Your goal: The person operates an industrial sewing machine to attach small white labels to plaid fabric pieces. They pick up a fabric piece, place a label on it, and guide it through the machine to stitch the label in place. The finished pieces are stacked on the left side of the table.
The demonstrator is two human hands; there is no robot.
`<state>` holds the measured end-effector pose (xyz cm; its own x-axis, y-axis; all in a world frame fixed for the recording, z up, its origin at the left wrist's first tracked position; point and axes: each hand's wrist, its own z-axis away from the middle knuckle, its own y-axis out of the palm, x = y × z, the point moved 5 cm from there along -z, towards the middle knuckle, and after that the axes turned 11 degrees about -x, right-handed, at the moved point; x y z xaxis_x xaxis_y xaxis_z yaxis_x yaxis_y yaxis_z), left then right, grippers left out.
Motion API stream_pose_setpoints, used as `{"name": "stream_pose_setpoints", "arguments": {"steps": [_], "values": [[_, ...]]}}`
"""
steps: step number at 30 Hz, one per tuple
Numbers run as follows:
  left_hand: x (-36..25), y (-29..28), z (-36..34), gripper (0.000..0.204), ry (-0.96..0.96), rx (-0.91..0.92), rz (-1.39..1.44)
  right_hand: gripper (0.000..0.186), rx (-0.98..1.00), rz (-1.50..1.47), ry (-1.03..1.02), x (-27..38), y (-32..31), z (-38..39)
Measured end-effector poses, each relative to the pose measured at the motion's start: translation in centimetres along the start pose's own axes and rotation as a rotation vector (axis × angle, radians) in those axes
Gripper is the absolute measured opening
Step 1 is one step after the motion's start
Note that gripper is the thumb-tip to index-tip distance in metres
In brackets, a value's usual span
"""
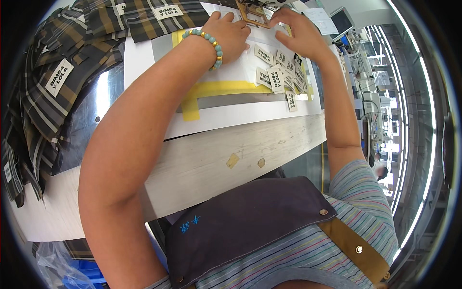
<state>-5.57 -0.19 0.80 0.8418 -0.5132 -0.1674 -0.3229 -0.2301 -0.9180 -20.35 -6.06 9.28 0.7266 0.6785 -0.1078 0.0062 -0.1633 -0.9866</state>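
My left hand, with a bead bracelet at its wrist, rests on a white sheet, fingers spread and holding nothing that I can see. Just to its right is a brass-coloured frame under the sewing machine head. Over the sheet's right side, my right hand has thumb and forefinger apart, its fingertips close to that frame; whether they touch it I cannot tell. Below both hands lies a loose pile of small cream fabric labels with dark print.
Dark plaid fabric pieces, some bearing cream labels, are heaped at the left and far left. Yellow tape marks the sheet. Nearer is the worn pale table edge. A monitor stands at the far right, beyond some paper.
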Motion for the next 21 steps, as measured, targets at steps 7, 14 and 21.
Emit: {"name": "stream_pose_setpoints", "arguments": {"steps": [7,14,21], "values": [[-0.1,0.1,-0.1,0.045,0.011,-0.02,0.016,0.047,-0.242,0.177,-0.28,1.4,4.3,3.4],[-0.1,0.1,-0.1,0.046,0.015,-0.046,0.032,0.049,-0.234,0.035,-0.138,1.2,5.3,3.3],[0.0,-0.1,0.1,0.044,0.024,-0.067,0.026,0.047,-0.333,-0.017,-0.087,0.7,2.9,3.7]]}}
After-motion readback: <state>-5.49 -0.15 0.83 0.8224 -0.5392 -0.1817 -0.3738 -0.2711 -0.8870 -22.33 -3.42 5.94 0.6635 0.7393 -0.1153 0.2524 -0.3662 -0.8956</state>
